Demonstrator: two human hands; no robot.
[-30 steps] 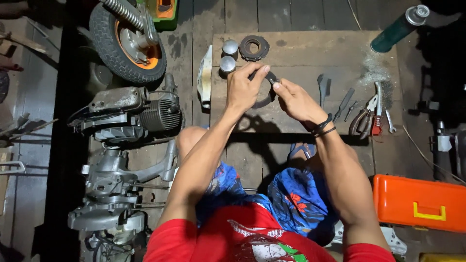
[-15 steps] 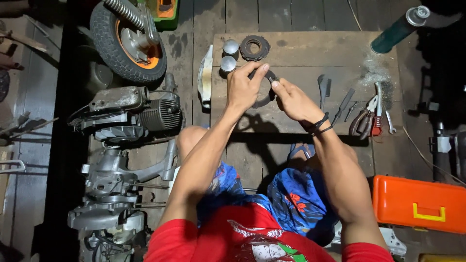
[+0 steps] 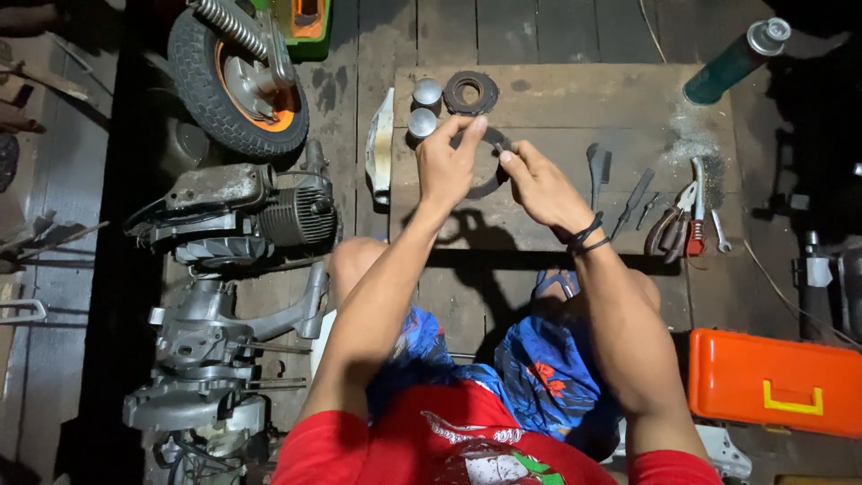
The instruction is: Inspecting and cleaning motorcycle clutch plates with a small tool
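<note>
Dark metal ring [image 3: 485,184] over our wooden board [image 3: 557,99], we're pinching it with both hands, left hand [image 3: 446,162] gripping its left edge, right hand [image 3: 539,184] gripping the right, toothed disc [image 3: 470,92] and two silver caps [image 3: 424,106] sitting just beyond, pliers [image 3: 678,224] off right

The toolbox [image 3: 777,382] at four o'clock is bright orange with a yellow handle. The wheel [image 3: 241,76] at eleven o'clock shows a black tyre around an orange hub. The can [image 3: 734,63] at one o'clock is teal, capped silver. The shorts [image 3: 539,382] are blue, flower-patterned; the shirt [image 3: 449,449] is red.
</note>
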